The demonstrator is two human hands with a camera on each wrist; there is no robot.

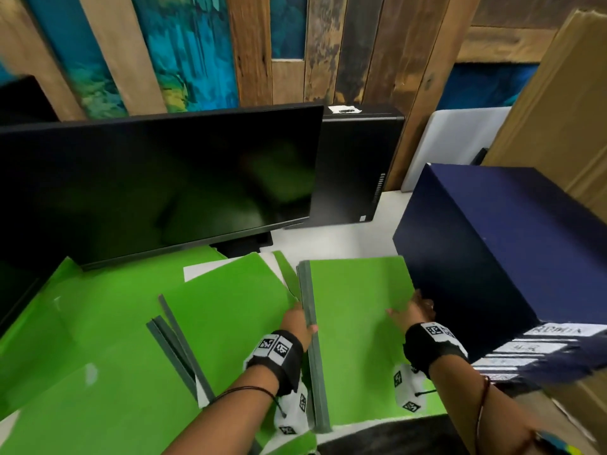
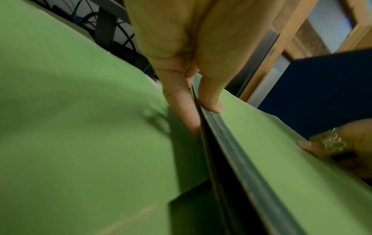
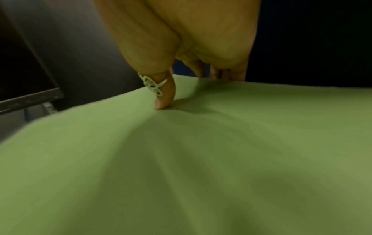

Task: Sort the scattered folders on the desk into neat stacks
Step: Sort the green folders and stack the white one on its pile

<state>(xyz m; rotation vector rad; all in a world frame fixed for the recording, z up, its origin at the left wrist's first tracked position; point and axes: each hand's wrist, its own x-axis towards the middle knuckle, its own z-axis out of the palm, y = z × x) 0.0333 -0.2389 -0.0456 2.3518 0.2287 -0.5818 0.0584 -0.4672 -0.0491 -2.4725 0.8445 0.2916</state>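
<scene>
A stack of green folders (image 1: 358,326) with grey spines lies at the desk's front right. My left hand (image 1: 300,323) pinches its grey spine edge (image 2: 217,120), thumb on top and fingers at the side. My right hand (image 1: 410,310) grips the stack's right edge, the thumb (image 3: 163,98) pressing on the top cover (image 3: 201,159) and the fingers curled over the far side. More green folders (image 1: 131,339) lie scattered and overlapping to the left, several with grey spine bars (image 1: 177,349) showing.
A black monitor (image 1: 157,185) stands behind the scattered folders, with a black computer case (image 1: 354,165) to its right. A dark blue box (image 1: 492,244) sits tight against the stack's right side. A cardboard box (image 1: 558,110) leans at the far right.
</scene>
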